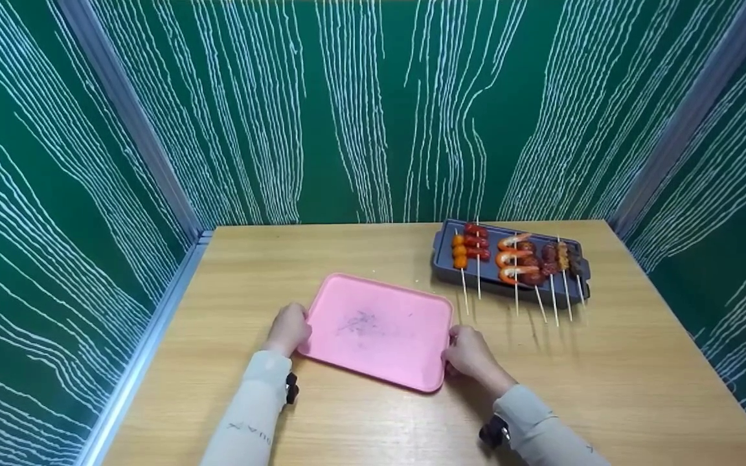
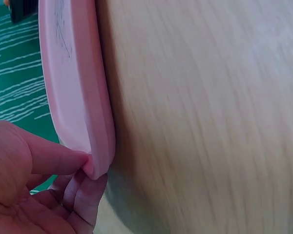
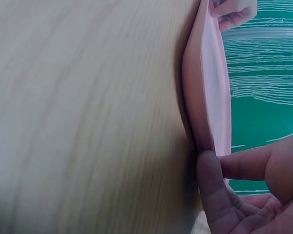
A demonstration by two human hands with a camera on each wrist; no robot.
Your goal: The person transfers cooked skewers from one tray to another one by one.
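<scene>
- Pale long sleeves (image 1: 240, 414) extend over the light-brown wood-grain table (image 1: 379, 427).
- Left hand (image 1: 289, 329): fingers (image 2: 58, 158) pinching the left edge of a shallow pink rectangular plastic-looking tray (image 1: 405, 336), near its corner.
- Right hand (image 1: 468, 353): fingers likewise pinching the right edge.
- Tray is mid-table; whether its underside touches, I cannot tell.
- Beyond it, rightward, a dark-grey rectangular grill (image 1: 443, 259) bears assorted food skewers (image 1: 477, 242).

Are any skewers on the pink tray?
No, the skewers lie on the dark pan, and the tray holds none.
</scene>
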